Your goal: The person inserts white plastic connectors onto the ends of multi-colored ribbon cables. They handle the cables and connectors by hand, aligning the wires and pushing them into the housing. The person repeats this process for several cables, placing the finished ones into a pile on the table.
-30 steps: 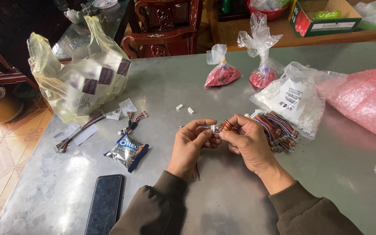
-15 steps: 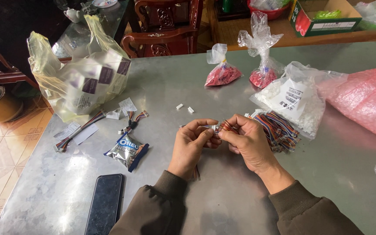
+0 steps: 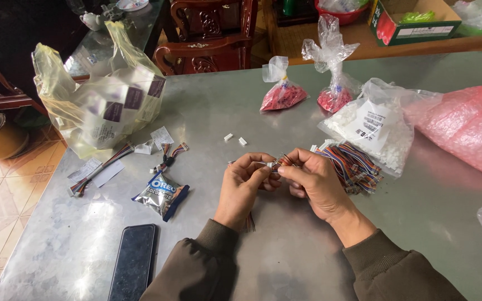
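Where the grey metal table (image 3: 285,262) lies nearest, a black phone (image 3: 134,262) rests flat; mid-table, left hand (image 3: 245,187) and right hand (image 3: 312,181) pinch a small wire connector (image 3: 277,163) between fingertips; beyond, ribbon cables (image 3: 355,164), red-filled bags (image 3: 283,96), a carved wooden chair (image 3: 207,30).

Two bare hands, dark olive-brown sleeves — ribbed knit cuffs, no rings

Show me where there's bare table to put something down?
Bare metal lies between the phone and the left hand, and in front of the red bags. It is crowded by the right hand: wire bundle, white-parts bag, pink bag.
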